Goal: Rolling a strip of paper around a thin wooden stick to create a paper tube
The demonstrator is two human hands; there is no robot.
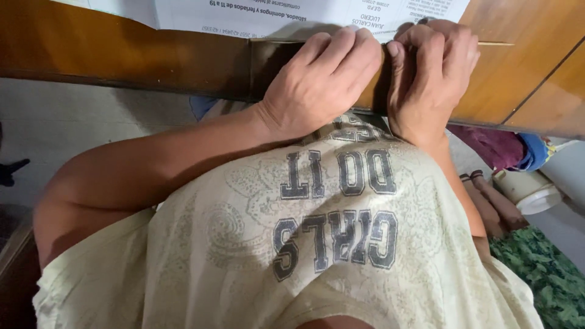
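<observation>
Both hands sit side by side at the near edge of a brown wooden table point(524, 67). The left hand point(323, 79) has its fingers curled over the edge, knuckles up, thumb side toward the other hand. The right hand point(429, 73) is curled into a loose fist just beside it, the two nearly touching at the thumbs. Each grip is closed around the table edge; whether anything small is pinched between the fingers cannot be told, since the fingertips are folded out of sight.

Just beyond the fingertips lies a white printed sheet of paper point(256, 15), flat on the table. Its near edge runs along the table edge, so its long axis goes left to right across the view, and its print reads upside down from here, top pointing toward the person. The left fingers reach its lower border; the right hand covers its right end.

The table's top is glossy varnished wood with a darker panel under the left hand and a seam line running off to the right.

Below the table, a cream printed shirt point(341, 244) fills the lower view. The floor point(91, 116) is pale and tiled. At right, a bare foot in a strapped sandal point(487, 201) stands beside a white lidded tub point(527, 189), with purple and blue cloth point(506, 149) above and green patterned fabric point(542, 268) below.
</observation>
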